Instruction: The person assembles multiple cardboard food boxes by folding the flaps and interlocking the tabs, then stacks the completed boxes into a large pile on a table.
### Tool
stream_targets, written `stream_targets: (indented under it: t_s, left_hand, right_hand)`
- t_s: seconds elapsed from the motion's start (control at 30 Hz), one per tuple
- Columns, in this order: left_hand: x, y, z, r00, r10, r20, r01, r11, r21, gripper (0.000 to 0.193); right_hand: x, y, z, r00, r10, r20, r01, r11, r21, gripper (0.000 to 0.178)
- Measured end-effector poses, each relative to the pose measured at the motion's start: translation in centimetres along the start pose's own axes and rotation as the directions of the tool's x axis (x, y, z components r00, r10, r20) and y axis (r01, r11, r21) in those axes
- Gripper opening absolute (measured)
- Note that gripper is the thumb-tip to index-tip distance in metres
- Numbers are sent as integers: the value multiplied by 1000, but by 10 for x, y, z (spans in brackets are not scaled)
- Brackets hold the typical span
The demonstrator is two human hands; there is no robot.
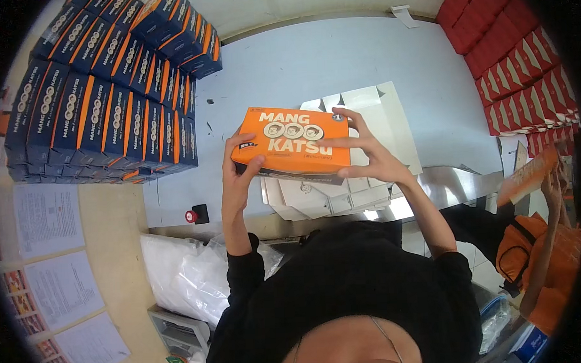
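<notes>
The left hand (237, 169) and right hand (381, 162) clamp opposite ends of an orange-topped box (289, 157) above white card blanks (390, 117) on the worktop (267, 67). The step seems to be steadying the closed box; moving it would call for an even grip, with stacked boxes (109, 111) at far left.

Packing workroom: stacked navy-orange boxes (102, 114), red cartons (520, 74), flat white blanks (394, 123) on worktable (261, 67), wall papers (64, 285).

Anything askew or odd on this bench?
Small dark scraps on the pale blue tabletop look like litter, and a crooked white paper strip sits at its far edge. The flat white cardboard blanks lie at mixed angles, unlike the neatly stacked blue cardboard boxes. The held orange cardboard box looks undamaged.
</notes>
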State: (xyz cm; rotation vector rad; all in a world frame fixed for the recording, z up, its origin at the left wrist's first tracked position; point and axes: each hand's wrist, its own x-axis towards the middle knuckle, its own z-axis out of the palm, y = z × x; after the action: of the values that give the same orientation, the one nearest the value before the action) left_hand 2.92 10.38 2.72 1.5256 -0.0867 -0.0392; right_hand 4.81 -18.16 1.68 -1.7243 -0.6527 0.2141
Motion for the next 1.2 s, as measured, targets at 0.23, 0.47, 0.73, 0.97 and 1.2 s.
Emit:
stream_targets:
  t_s: [0.23, 0.47, 0.73, 0.97, 1.2]
  left_hand:
    - [3, -5, 10, 992, -94, -84, 88, 994, -69, 26]
    - [13, -4, 21, 968, -250, -3, 246, 954, -173, 26]
    - [26, -42, 37, 995, 100, 18, -100, 995, 4, 56]
    - [164, 46, -11, 534, 760, -371, -327, 590, 738, 68]
    - [334, 142, -97, 336, 790, -513, -165, 586, 794, 79]
  right_hand:
    - [-4, -19, 17, 998, -66, -5, 59, 922, -384, 61]
    - [-10, -17, 42, 940, -342, -8, 162, 467, -869, 78]
    - [13, 24, 6, 907, -420, 45, 208, 352, -913, 79]
    - [15, -17, 12, 852, -357, -383, -123, 575, -809, 63]
    - [-63, 39, 39, 945, 22, -327, -249, 695, -674, 57]
